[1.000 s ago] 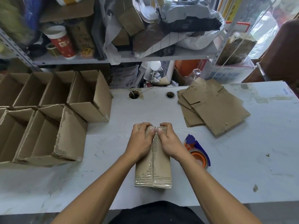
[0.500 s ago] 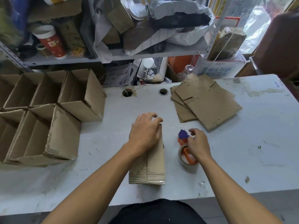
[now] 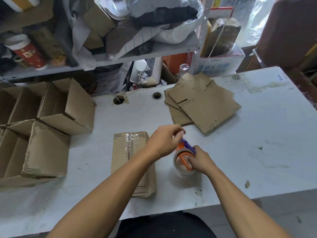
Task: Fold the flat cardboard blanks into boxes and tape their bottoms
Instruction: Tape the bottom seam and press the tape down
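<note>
Near the front edge of the worktop [image 3: 257,134]: folded box [image 3: 130,152] lying bottom up, clear tape along its seam, near end partly hidden under the left forearm. Just right of it, tape dispenser [image 3: 184,158], orange and purple, gripped in the right hand [image 3: 199,159], fingers curled round its handle. Left hand [image 3: 163,143] above the dispenser's far end, fingertips pinched together; whether on the tape's end, cannot tell, too blurred. Toward the far edge, flat blanks [image 3: 204,103] stacked askew. At the left edge, finished boxes [image 3: 51,127], open, partly cut off.
</note>
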